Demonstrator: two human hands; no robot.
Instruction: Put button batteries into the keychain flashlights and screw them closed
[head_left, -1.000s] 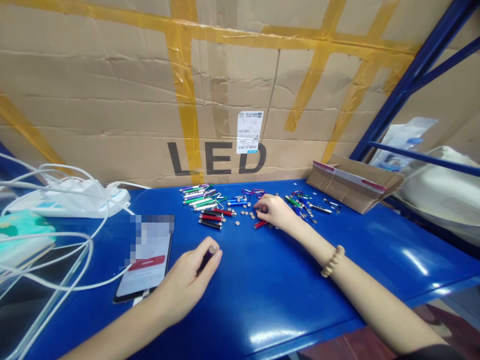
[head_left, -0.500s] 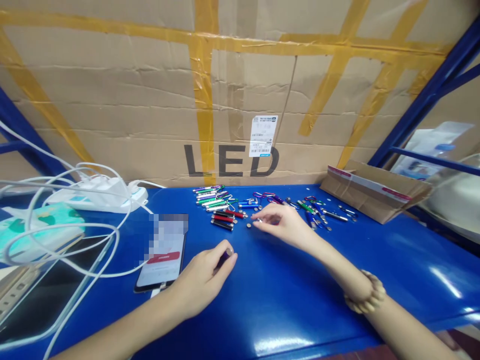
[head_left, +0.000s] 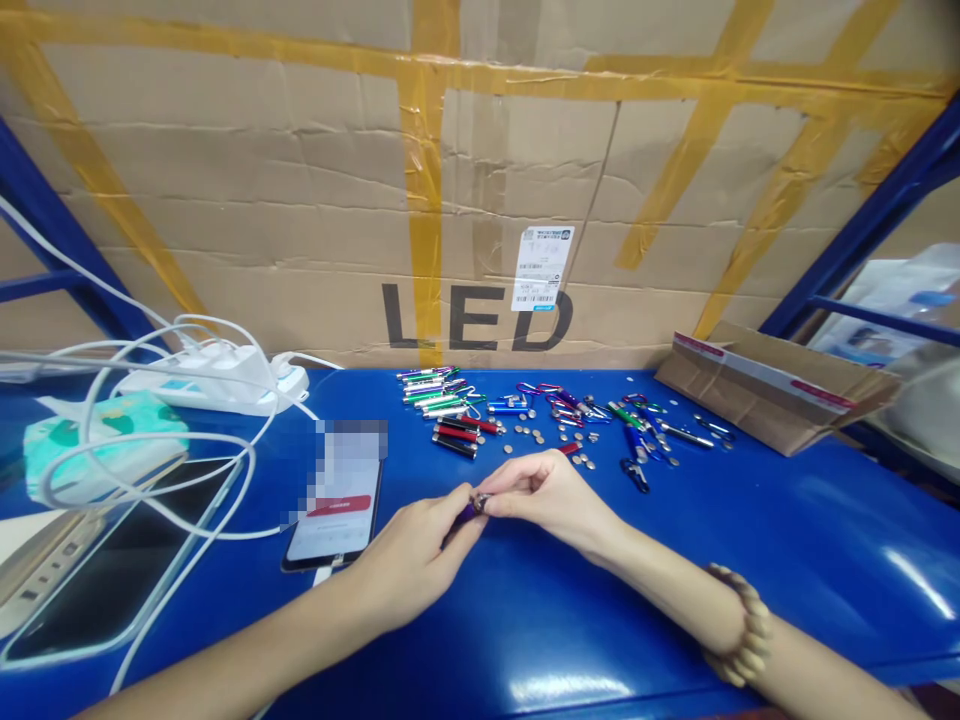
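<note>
My left hand (head_left: 416, 550) is closed around a small purple flashlight tube (head_left: 463, 516), most of it hidden by my fingers. My right hand (head_left: 551, 500), with a beaded bracelet on the wrist, meets it at the tube's end. Its thumb and fingertips pinch a small shiny metal piece (head_left: 481, 502) there; whether this is a button cell or a cap I cannot tell. Just beyond the hands lie several loose button cells (head_left: 539, 437) and a red tube (head_left: 570, 448). Black and red flashlight tubes (head_left: 455, 437) lie in a row behind my left hand.
Green, silver and purple flashlights (head_left: 431, 392) are lined up at the back. Tubes with carabiner clips (head_left: 637, 440) are scattered on the right, near an open cardboard box (head_left: 772, 390). A phone (head_left: 337, 510), white cables and a power strip (head_left: 217, 380) occupy the left. A large carton (head_left: 315, 240) stands behind.
My right hand has come from the loose button cells back toward me and left, to the end of the tube in my left hand. The camera view has shifted slightly left.
</note>
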